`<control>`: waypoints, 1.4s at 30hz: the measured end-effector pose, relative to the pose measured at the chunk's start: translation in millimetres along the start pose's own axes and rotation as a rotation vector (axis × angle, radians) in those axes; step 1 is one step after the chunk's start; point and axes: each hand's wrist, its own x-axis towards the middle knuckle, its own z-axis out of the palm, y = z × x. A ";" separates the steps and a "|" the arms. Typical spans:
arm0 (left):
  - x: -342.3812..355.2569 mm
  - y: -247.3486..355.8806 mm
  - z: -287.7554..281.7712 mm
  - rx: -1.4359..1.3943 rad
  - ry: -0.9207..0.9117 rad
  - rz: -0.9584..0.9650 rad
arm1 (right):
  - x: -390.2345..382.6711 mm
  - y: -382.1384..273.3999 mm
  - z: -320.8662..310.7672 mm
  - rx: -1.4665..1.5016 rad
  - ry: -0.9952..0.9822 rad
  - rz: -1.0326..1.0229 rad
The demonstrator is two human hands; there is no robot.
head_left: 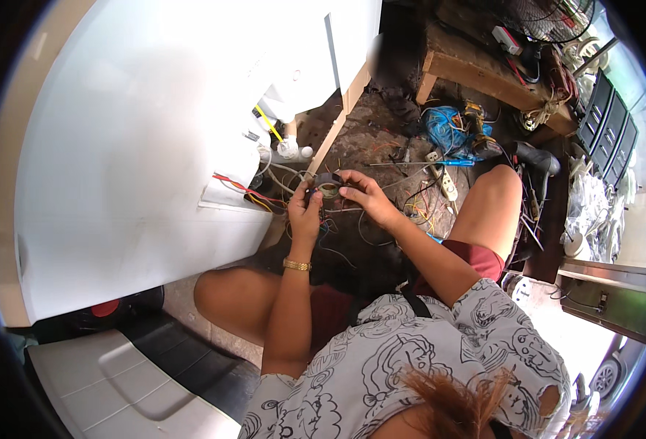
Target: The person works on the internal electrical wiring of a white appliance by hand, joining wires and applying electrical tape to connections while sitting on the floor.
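Both my hands meet in front of me around a roll of black tape (328,180) with a pale inner ring. My left hand (305,214), with a gold bracelet (297,264) at its wrist, grips the roll's left side. Fingers and thumb of my right hand (367,199) close on the right side of it. Red, orange and yellow wires (253,192) run from the white appliance (140,168) toward my left hand. Thin coloured wires hang below the roll; their ends are partly hidden by my fingers.
White pipe fittings (288,148) and a yellow strip (268,123) sit at the appliance's opening. On the floor lie a blue screwdriver (451,162), a white power strip (446,184), a blue plastic bag (443,126) and a yellow drill (476,121). A wooden bench (476,69) stands at the far right.
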 end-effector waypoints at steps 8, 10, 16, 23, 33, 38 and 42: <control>-5.0 7.9 -2.1 -0.076 -0.059 -0.025 | 2.8 9.5 -14.0 -0.170 0.025 -0.077; -7.0 11.3 -4.6 -0.099 -0.060 -0.062 | -0.4 -1.6 -12.9 -0.109 -0.084 0.017; -13.1 6.9 -14.8 -0.068 -0.119 -0.080 | -4.0 -0.1 2.9 -0.077 0.008 0.019; -16.3 14.7 8.1 0.173 -0.072 0.061 | -6.8 -10.6 -0.3 -0.530 0.161 -0.331; -19.5 21.9 14.0 0.410 -0.091 0.108 | -7.4 -32.0 -0.9 -1.025 0.062 -0.536; -20.4 13.3 9.0 0.437 -0.102 0.105 | -6.8 -27.9 1.8 -1.194 -0.033 -0.551; -20.0 8.8 8.8 0.236 -0.103 -0.009 | -9.6 -19.2 -2.8 -1.112 -0.085 -0.595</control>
